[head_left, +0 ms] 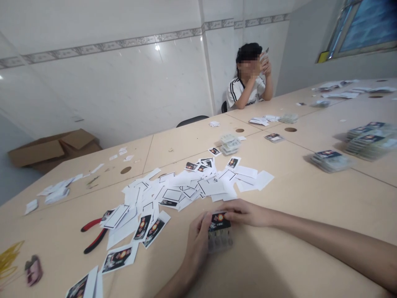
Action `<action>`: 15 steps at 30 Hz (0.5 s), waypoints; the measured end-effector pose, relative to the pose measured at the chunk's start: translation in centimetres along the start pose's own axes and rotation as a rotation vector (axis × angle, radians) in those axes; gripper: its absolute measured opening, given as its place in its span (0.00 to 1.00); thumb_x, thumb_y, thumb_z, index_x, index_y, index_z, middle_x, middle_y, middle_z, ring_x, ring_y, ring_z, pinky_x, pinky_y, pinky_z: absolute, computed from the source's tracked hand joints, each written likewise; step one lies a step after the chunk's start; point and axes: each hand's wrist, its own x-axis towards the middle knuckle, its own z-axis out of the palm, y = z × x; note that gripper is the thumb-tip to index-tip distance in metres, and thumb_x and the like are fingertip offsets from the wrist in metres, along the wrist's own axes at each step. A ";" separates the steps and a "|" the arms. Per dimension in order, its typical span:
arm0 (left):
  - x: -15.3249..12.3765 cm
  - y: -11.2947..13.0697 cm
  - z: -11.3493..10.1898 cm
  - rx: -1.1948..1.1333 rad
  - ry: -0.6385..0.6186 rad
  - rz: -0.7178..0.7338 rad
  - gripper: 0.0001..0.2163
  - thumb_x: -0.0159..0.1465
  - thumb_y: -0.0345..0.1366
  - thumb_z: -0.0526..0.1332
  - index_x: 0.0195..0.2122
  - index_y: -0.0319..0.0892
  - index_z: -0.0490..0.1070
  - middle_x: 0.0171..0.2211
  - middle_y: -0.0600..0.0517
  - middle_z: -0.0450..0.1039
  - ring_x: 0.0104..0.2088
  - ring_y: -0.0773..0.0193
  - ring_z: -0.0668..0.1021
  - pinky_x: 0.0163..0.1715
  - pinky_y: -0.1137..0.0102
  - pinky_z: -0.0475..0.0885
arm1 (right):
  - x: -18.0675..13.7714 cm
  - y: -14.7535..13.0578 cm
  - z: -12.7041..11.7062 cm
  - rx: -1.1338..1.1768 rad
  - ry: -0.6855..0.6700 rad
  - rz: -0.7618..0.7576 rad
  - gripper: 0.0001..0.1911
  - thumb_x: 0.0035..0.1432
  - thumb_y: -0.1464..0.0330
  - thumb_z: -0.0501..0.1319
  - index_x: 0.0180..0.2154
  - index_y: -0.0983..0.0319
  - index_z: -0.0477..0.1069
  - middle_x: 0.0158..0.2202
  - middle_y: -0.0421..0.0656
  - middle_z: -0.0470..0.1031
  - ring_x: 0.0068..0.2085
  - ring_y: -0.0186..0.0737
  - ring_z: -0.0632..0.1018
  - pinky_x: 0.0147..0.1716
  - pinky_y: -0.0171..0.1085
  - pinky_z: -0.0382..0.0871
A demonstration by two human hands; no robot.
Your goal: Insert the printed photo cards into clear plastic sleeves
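A small clear plastic compartment box [219,242] is between my two hands at the near side of the table. A black printed label [221,222] with an orange glow covers its upper part. My left hand [198,234] is closed around the box's left side, its thumb on the label's edge. From the right, my right hand [240,212] grips the upper right corner, fingers partly hidden behind it. Just beyond lies a heap of white paper slips [182,186], with printed cards [155,229] at its near left edge.
Red-and-black-handled pliers [96,236] lie left, partly under paper. Further left are yellow rubber bands [10,258] and a pink object [33,271]. Stacked plastic boxes [230,144] stand behind the heap, with more boxes [330,160] at right. A person [249,82] sits across the table.
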 end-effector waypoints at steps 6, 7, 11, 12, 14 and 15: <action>-0.1 -0.2 -0.1 0.011 -0.002 0.006 0.16 0.55 0.46 0.51 0.26 0.38 0.70 0.26 0.52 0.71 0.30 0.63 0.71 0.31 0.72 0.65 | -0.2 0.5 0.1 0.055 -0.040 0.042 0.19 0.48 0.64 0.59 0.44 0.63 0.63 0.35 0.42 0.69 0.33 0.34 0.70 0.31 0.32 0.63; -0.2 -0.3 -0.1 0.018 0.010 0.010 0.16 0.55 0.46 0.51 0.26 0.39 0.70 0.27 0.52 0.72 0.31 0.63 0.71 0.31 0.72 0.65 | -0.2 0.5 0.1 0.065 -0.043 0.046 0.20 0.47 0.65 0.60 0.43 0.63 0.63 0.34 0.42 0.69 0.33 0.34 0.70 0.31 0.32 0.63; -0.2 -0.2 -0.1 0.021 0.007 0.030 0.17 0.56 0.47 0.50 0.27 0.39 0.70 0.27 0.52 0.72 0.31 0.62 0.71 0.31 0.72 0.65 | -0.1 0.3 -0.1 0.101 -0.056 0.081 0.21 0.46 0.65 0.61 0.43 0.62 0.62 0.32 0.40 0.69 0.33 0.34 0.70 0.32 0.33 0.63; -0.2 -0.2 -0.1 0.015 -0.008 0.029 0.17 0.56 0.47 0.50 0.27 0.39 0.70 0.27 0.52 0.72 0.31 0.62 0.71 0.31 0.72 0.65 | -0.1 0.4 -0.1 0.109 -0.045 0.089 0.21 0.46 0.65 0.61 0.44 0.62 0.62 0.31 0.40 0.69 0.32 0.34 0.69 0.31 0.33 0.63; -0.1 -0.1 -0.1 0.012 -0.042 0.018 0.17 0.57 0.46 0.49 0.26 0.38 0.69 0.25 0.52 0.70 0.30 0.63 0.71 0.29 0.72 0.65 | 0.0 0.6 -0.1 0.134 -0.004 0.103 0.21 0.47 0.64 0.60 0.44 0.62 0.62 0.29 0.39 0.68 0.30 0.33 0.68 0.29 0.32 0.62; -0.1 -0.1 -0.1 0.017 -0.053 0.015 0.16 0.57 0.45 0.49 0.26 0.38 0.68 0.26 0.52 0.70 0.30 0.63 0.70 0.29 0.72 0.65 | 0.1 0.8 -0.1 0.155 0.024 0.103 0.21 0.48 0.63 0.59 0.44 0.63 0.62 0.27 0.39 0.67 0.29 0.32 0.68 0.28 0.31 0.61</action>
